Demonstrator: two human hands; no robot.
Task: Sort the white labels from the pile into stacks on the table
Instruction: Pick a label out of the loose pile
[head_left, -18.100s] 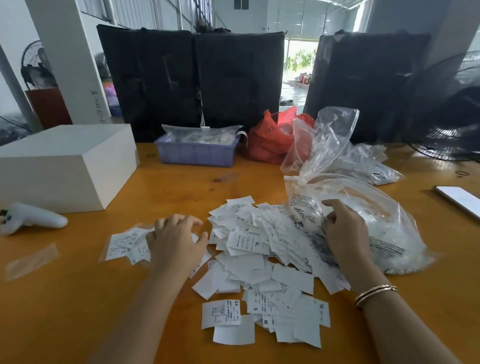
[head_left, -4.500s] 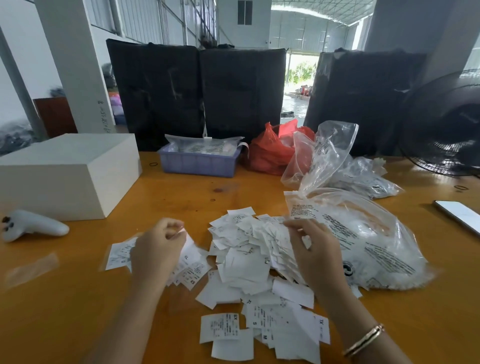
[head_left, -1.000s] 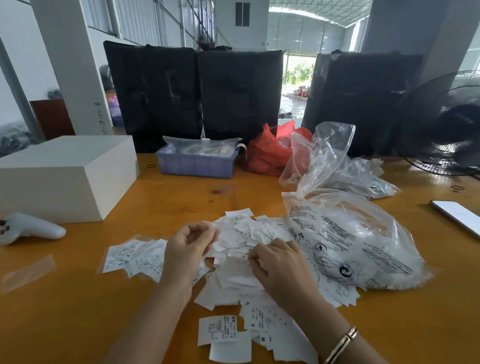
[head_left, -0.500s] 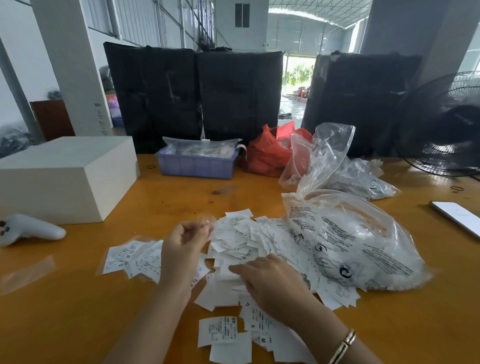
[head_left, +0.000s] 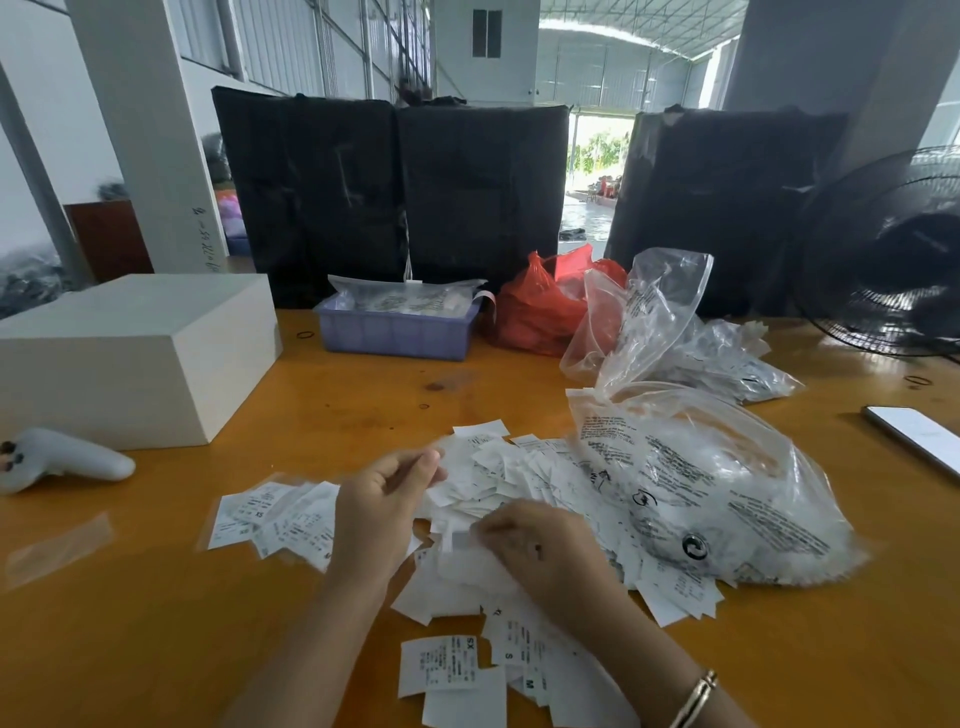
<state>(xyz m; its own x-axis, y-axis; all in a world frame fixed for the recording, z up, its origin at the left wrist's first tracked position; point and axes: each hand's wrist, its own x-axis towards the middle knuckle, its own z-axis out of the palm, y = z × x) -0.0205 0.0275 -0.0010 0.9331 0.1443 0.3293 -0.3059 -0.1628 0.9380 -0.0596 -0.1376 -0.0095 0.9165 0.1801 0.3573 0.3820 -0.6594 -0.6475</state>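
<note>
Left hand (head_left: 379, 512): fingers curled, thumb and fingertips pinched together over the pile's (head_left: 519, 478) left edge; whether a label sits in the pinch cannot be told, blurred.
Right hand (head_left: 540, 551): palm down on the pile's near middle, fingertips pinching one label (head_left: 457, 540).
Stack (head_left: 275, 514): fanned labels, just left of the left hand, flat on the table (head_left: 156, 623).
Loose labels (head_left: 441, 665): below the right wrist, near the table edge.
Bag (head_left: 717, 488): clear plastic, printed, right of the right hand, touching the pile.

Warehouse or factory hall, metal roof trusses (head_left: 623, 31), black wrapped bales (head_left: 389, 197), worktable (head_left: 156, 623)
</note>
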